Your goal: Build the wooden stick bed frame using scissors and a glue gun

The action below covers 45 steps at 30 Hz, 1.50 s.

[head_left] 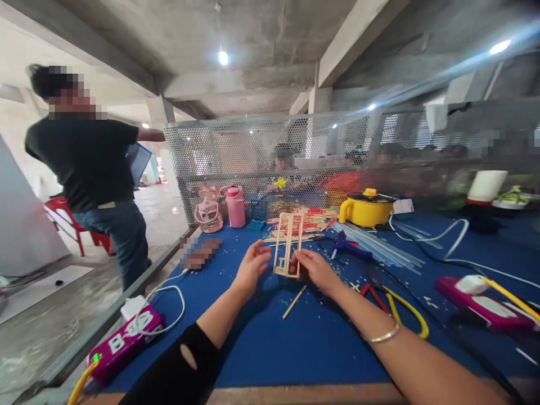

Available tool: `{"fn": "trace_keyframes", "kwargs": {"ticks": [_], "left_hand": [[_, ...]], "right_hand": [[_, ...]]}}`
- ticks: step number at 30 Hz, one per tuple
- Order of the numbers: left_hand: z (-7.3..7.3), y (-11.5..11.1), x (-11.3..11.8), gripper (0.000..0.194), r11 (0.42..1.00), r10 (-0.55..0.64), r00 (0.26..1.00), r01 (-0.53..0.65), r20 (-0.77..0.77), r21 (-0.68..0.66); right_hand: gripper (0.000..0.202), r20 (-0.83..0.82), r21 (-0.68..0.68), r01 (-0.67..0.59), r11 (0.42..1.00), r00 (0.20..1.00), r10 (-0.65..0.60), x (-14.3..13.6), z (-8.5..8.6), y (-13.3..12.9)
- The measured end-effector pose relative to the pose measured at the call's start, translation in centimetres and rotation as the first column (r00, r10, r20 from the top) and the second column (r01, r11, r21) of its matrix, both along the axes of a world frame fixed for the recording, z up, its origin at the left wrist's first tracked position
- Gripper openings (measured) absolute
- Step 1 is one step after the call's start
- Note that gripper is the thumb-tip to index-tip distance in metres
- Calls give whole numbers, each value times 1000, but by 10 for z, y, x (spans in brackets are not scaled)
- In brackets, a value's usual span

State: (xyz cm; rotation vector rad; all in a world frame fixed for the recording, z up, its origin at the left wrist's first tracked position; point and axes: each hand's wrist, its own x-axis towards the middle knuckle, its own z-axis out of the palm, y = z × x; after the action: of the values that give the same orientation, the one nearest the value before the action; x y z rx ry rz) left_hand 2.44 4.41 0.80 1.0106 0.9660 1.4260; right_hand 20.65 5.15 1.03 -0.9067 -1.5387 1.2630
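Note:
My right hand (317,270) pinches the lower right side of a small frame made of thin wooden sticks (288,247), held upright above the blue table. My left hand (253,266) is just left of the frame, with its fingers apart and nothing visible in them. Below the frame, a single wooden stick (294,302) lies slanted on the tabletop. Behind it is a pile of loose sticks with red tips (314,219). To the right of the frame lies a blue glue gun (351,247), and nearer to me are yellow-and-red-handled pliers (407,309).
Clear glue sticks (379,244) lie before a yellow electric pot (368,209). Pink bottles (235,208) stand at the back left. Purple power strips (126,343) with cords flank the work area. A perforated metal screen (236,152) closes the back; a person (88,163) stands left.

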Motion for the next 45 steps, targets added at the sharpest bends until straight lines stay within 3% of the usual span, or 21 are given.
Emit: {"fn": "trace_keyframes", "kwargs": {"ticks": [3, 6, 14, 21, 28, 34, 45], "left_hand": [[8, 17, -3, 39, 993, 78, 997, -77, 9, -93], [8, 22, -10, 37, 995, 59, 998, -58, 6, -83], [0, 5, -11, 45, 996, -85, 984, 89, -155, 18], [0, -1, 2, 38, 986, -100, 975, 124, -200, 111], [-2, -6, 9, 82, 985, -71, 974, 103, -216, 139], [-5, -7, 14, 89, 984, 1, 971, 41, -239, 172], [-7, -8, 15, 95, 993, -25, 987, 42, -156, 107]], "right_hand": [[39, -7, -18, 17, 1000, 1000, -17, 1, -2, 1], [34, 6, -27, 15, 1000, 1000, -14, 1, -3, 2], [27, 21, -17, 8, 1000, 1000, -8, -2, -5, -1], [26, 27, 2, 8, 1000, 1000, -8, -1, -3, -4], [25, 31, 9, -9, 1000, 999, 9, -2, -2, -4], [24, 24, 3, -3, 1000, 1000, 3, -1, -3, -3], [25, 7, -2, 0, 1000, 1000, 0, -3, -4, -4]]}}
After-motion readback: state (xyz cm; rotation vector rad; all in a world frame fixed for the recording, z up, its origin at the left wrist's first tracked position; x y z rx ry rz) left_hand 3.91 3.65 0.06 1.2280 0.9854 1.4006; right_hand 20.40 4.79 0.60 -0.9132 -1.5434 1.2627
